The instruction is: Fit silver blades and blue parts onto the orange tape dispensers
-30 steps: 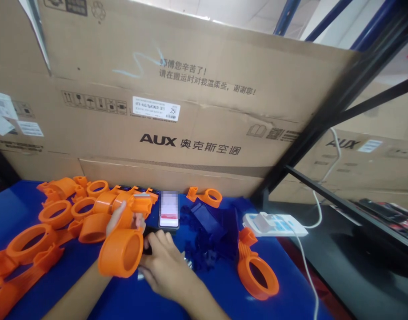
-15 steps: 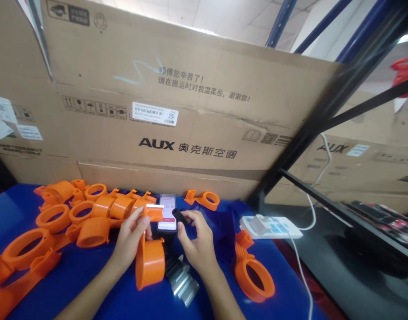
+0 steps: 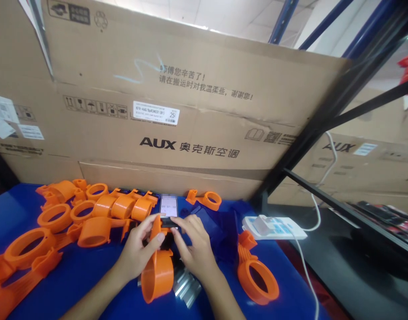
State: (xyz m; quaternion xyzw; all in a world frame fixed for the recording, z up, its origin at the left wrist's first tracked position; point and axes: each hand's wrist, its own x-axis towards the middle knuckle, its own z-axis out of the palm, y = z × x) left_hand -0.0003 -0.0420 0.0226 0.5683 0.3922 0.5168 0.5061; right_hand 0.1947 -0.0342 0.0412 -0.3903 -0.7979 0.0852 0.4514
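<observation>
We grip the orange ring part (image 3: 157, 271) with our left hand (image 3: 139, 249), just before the phone (image 3: 169, 209), so our right hand (image 3: 194, 249) can pinch a small dark piece onto its top.

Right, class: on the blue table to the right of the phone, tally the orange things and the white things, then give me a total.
Orange ring parts: 2
White power strip, with its plug and cable: 1
Total: 3
</observation>
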